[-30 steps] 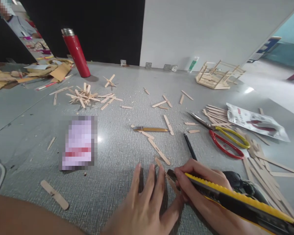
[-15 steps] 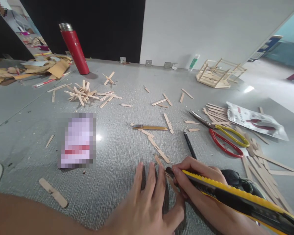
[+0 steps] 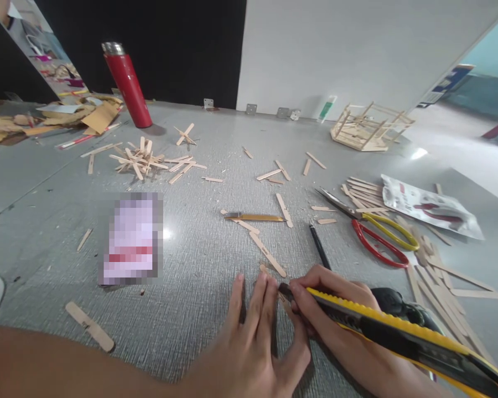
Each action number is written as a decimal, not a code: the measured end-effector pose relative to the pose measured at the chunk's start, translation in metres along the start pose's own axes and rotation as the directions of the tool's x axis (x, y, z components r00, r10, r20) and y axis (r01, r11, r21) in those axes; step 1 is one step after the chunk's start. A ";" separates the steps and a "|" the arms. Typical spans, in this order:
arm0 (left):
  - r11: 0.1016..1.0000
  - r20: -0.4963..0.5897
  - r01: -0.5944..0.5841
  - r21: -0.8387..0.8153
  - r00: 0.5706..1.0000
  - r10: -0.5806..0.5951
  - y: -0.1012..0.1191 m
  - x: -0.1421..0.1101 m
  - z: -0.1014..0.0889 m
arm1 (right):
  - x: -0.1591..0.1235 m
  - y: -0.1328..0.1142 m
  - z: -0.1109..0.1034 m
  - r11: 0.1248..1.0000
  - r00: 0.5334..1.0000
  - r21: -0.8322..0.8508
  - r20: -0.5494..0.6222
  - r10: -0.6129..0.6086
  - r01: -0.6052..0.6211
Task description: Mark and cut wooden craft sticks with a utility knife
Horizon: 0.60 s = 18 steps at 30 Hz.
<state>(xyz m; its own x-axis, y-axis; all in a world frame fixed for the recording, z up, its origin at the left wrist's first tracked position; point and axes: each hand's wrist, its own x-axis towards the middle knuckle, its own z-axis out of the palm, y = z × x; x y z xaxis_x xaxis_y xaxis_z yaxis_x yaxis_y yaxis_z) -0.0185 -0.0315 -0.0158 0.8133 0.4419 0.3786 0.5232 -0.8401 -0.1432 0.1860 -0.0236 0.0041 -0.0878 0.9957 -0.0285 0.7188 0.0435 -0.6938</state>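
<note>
No text legible; white packet [image 3: 434, 207] — perhaps lettering.

Bottle [image 3: 128, 88] behind stick pile [image 3: 140, 160]

The light is fairly bright and cool. It makes a white glare on the bench [image 3: 191, 260], beside the pixelated packet [image 3: 131, 237], and another at the far right. Shadows are soft, as behind the red flask [image 3: 128, 85]. The near left forearm [image 3: 66, 362] looks blurred; edges are stretched.
</note>
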 end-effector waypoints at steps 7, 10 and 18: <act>1.000 -0.003 -0.020 -0.023 1.000 0.020 -0.002 0.000 0.002 | 0.001 -0.001 -0.001 1.000 1.000 0.013 0.011 -0.012 0.011; 0.999 0.014 -0.034 -0.029 0.999 0.034 -0.003 0.001 0.001 | 0.000 -0.001 -0.002 1.000 1.000 -0.001 0.004 -0.027 0.027; 0.997 0.013 -0.071 0.003 0.997 0.071 -0.004 0.003 -0.002 | 0.001 -0.011 0.000 0.998 0.997 -0.016 -0.048 -0.068 0.067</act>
<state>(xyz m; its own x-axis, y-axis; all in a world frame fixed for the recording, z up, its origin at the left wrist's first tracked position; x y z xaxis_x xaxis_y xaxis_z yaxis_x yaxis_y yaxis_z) -0.0183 -0.0273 -0.0120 0.8516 0.3850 0.3557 0.4647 -0.8685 -0.1727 0.1781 -0.0233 0.0118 -0.1035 0.9932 0.0530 0.7224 0.1117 -0.6824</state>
